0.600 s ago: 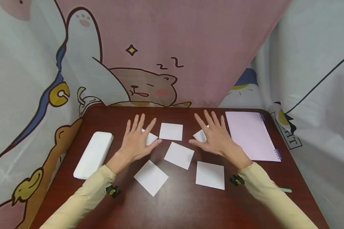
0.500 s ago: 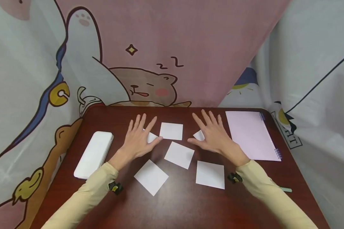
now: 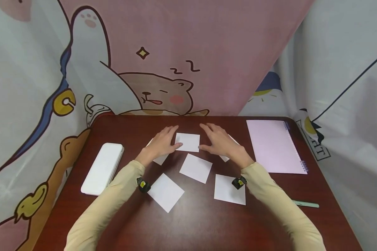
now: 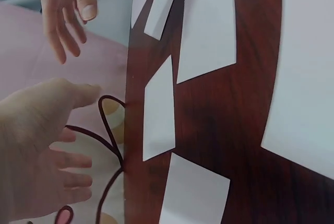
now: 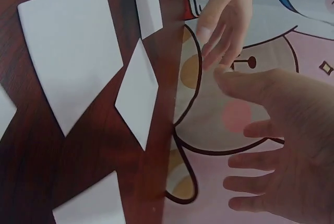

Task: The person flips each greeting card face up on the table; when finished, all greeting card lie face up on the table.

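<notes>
My left hand (image 3: 159,143) hovers over the far left part of the table, palm turned inward and fingers relaxed. Its thumb reaches over the edge of a white square card (image 3: 190,143) at the far middle. Opposite it, my right hand (image 3: 219,141) faces in, thumb near that card's right edge. Both hands hold nothing and look raised off the tabletop in the wrist views. One card (image 3: 161,160) is partly hidden under the left hand, another (image 3: 224,158) under the right. Nearer lie a middle card (image 3: 196,168), a left card (image 3: 165,192) and a right card (image 3: 227,195).
A white flat case (image 3: 102,169) lies at the left of the dark wooden table (image 3: 188,226). At the right are a pale pink spiral notebook (image 3: 274,146) and a green pen (image 3: 306,203), partly behind the right sleeve. A printed curtain (image 3: 226,52) hangs behind.
Both hands have moved inward toward each other, turning from palms down with spread fingers to palms facing. The cards stay where they lay.
</notes>
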Demonstrator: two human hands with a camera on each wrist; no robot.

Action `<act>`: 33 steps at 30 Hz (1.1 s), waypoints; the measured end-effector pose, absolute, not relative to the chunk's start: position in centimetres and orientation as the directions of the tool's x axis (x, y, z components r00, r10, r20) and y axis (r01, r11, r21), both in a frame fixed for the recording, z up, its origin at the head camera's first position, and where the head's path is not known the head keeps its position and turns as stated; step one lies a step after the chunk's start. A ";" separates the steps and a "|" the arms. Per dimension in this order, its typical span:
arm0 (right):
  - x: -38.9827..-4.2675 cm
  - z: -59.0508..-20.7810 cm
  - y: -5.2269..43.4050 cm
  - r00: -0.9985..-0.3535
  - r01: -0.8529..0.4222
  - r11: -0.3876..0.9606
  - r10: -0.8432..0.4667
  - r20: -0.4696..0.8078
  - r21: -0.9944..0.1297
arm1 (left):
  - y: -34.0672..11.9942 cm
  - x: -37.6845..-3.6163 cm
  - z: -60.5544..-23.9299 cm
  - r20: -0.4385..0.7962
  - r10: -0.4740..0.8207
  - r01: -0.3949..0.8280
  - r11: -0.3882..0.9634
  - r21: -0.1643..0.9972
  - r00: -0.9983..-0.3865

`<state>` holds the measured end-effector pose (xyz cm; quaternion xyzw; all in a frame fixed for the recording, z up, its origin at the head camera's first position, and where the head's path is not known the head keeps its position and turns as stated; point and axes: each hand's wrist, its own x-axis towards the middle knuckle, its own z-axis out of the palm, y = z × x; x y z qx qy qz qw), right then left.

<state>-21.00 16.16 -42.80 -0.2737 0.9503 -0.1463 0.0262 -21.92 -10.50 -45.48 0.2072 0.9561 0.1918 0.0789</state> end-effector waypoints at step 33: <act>-27.4 -49.5 11.0 -0.873 -0.305 0.880 -0.411 -0.263 -0.364 | -7.9 -27.7 -49.7 -0.274 0.397 0.256 0.864 0.435 -0.876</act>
